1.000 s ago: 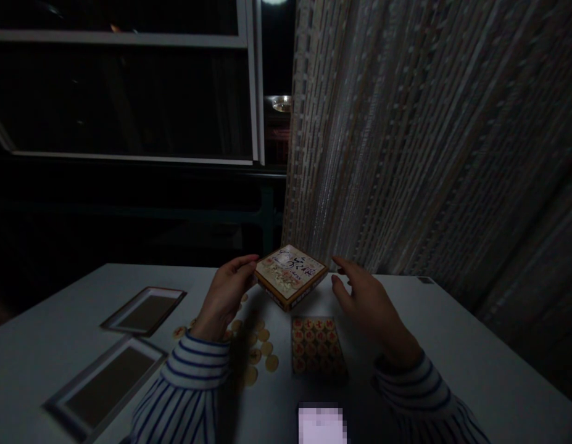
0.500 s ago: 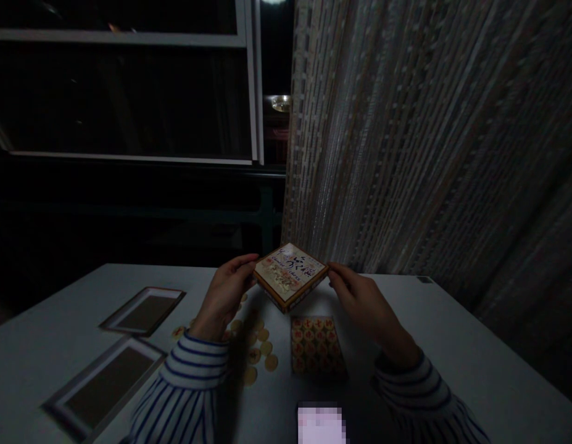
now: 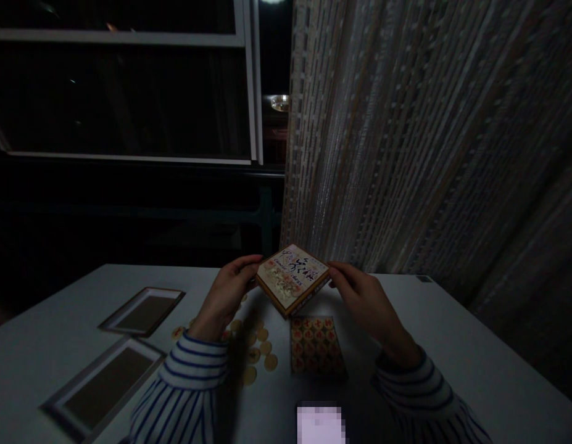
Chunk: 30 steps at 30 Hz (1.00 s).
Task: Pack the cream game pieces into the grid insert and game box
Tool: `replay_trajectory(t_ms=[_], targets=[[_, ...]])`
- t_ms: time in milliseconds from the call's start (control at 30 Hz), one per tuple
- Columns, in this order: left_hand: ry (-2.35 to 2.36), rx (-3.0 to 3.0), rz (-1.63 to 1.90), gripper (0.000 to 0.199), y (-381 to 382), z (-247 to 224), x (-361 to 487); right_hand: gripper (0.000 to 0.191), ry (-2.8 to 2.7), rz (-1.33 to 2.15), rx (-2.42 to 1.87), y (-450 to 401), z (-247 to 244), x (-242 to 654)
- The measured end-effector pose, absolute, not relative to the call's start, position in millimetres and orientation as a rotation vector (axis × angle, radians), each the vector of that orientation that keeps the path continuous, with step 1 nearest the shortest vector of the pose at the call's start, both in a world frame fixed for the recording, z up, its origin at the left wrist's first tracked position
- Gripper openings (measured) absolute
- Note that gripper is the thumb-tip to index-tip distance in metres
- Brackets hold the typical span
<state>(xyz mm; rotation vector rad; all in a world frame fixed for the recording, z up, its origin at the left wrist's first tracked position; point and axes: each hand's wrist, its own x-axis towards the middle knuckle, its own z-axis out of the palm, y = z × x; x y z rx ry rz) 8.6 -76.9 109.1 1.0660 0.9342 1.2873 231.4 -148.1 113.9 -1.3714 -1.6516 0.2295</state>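
A square Chinese chess box with a printed top is held up above the table, one corner toward me. My left hand pinches its left corner and my right hand pinches its right corner. Below the box stands a small tray of round red-marked pieces in rows. Loose round pieces lie on the table between my left wrist and that tray, some hidden behind my left hand.
On the white table, two shallow open box parts lie at the left, one farther and one nearer. A phone lies at the front edge. A curtain hangs behind the table at the right.
The box has shifted slightly right and tilted a little, its near corner a bit lower. Both hands still hold it and have barely moved.
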Motion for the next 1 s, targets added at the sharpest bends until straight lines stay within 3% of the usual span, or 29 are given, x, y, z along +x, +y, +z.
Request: replay_trajectory(t_ms=[500, 1000], targets=[[0.84, 1.326, 1.124, 0.041, -82.4, 110.7, 5.1, 0.033, -1.483, 0.424, -1.28, -142.0, 113.5, 237.5], [0.642, 1.773, 1.034, 0.064, -92.8, 108.2, 9.9, 0.027, -1.756, 0.188, -1.214, -151.9, 117.9, 236.6]])
